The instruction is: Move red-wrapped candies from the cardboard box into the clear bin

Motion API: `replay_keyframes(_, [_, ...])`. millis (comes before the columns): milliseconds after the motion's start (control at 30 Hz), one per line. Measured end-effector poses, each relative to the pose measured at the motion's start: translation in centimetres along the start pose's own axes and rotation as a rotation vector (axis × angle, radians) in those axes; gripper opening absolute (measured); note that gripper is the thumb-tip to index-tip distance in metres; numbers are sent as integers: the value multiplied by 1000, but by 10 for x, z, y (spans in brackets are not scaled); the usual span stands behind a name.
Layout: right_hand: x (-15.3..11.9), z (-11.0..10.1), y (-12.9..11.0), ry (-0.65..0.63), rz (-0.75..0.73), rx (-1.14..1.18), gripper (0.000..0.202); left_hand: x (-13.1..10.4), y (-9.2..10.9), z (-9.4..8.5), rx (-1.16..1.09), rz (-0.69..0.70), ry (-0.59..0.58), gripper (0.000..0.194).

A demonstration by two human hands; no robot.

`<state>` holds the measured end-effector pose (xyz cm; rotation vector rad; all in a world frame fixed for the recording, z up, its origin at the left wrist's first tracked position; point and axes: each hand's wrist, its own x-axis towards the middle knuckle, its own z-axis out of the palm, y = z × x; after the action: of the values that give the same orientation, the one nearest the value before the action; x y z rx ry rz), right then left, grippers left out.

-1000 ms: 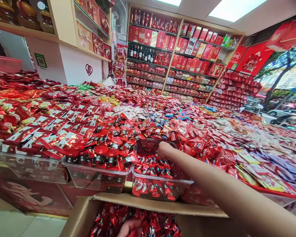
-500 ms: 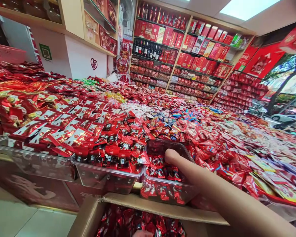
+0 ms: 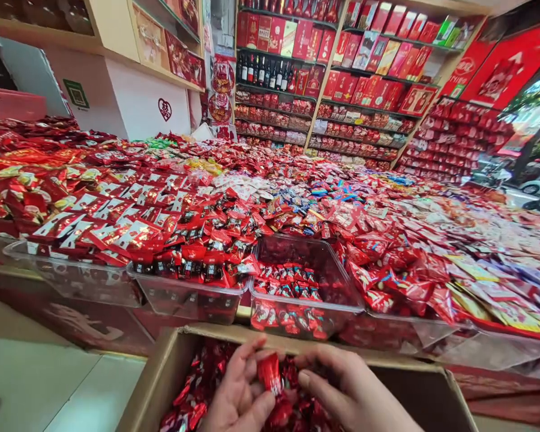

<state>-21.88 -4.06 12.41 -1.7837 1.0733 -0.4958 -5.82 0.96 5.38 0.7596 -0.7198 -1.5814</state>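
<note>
My left hand [image 3: 240, 390] is low in an open cardboard box [image 3: 155, 384], its fingers curled round a red-wrapped candy [image 3: 270, 373]. Close on the right, my right hand [image 3: 342, 384] curves inward with thumb and forefinger slightly apart. Its fingertips are beside dark red candies [image 3: 290, 372], and nothing is plainly gripped between them. Loose wrapped candies [image 3: 186, 399] lie in the box under and around both hands. Just beyond the box stands a clear plastic bin [image 3: 337, 282], with rows of small red candies [image 3: 285, 281] in its left part.
Another clear bin [image 3: 184, 294], heaped with red and black packets, stands left of the part-filled one. Piled red packets [image 3: 400, 276] lie to its right. Shelves of boxes and bottles [image 3: 292, 72] rise behind the wide candy display. Tiled floor [image 3: 94, 390] shows at lower left.
My right hand has left the clear bin and come back down to the box beside my left hand. My left hand has risen into fuller view with a red candy. The view has shifted slightly.
</note>
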Motion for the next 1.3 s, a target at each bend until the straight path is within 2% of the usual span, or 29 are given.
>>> replay_keyframes(133, [-10, 23, 27, -24, 22, 396, 23, -2, 10, 31, 160, -5, -2, 55])
replay_keyframes(200, [-11, 27, 30, -13, 16, 536, 24, -3, 10, 39, 251, -8, 12, 55])
replay_keyframes(267, [-12, 28, 31, 65, -4, 595, 23, -4, 7, 41, 351, -1, 56, 52])
replay_keyframes(333, [-13, 30, 34, 210, -58, 504, 20, -5, 5, 41, 453, 43, 121, 44])
replay_keyframes(433, [-15, 35, 40, 433, -259, 164, 15, -5, 4, 39, 461, 72, 157, 37])
replay_keyframes(500, [-16, 39, 42, 485, -420, -24, 19, -3, 5, 38, 405, 31, 132, 38])
replay_keyframes(567, [-17, 40, 41, 481, -489, -79, 25, -1, 7, 38, 407, 8, 126, 35])
replay_keyframes(667, [-19, 37, 39, 447, -448, -26, 31, 3, 9, 36, 438, -1, 125, 36])
replay_keyframes(767, [-20, 33, 39, 402, -370, 62, 25, 6, 8, 33, 340, -39, 86, 43])
replay_keyframes(867, [-20, 34, 43, 415, -341, 91, 19, 6, 7, 31, 265, -57, 94, 35])
replay_keyframes(1067, [-22, 49, 56, 406, -429, 68, 15, 2, -1, 17, 289, -156, 125, 24])
replay_keyframes(1200, [-23, 62, 69, 405, -323, 104, 16, -2, -8, 12, 313, -191, 141, 24])
replay_keyframes(1300, [-26, 60, 68, 380, -308, 92, 12, -5, -7, 15, 294, -185, 170, 27])
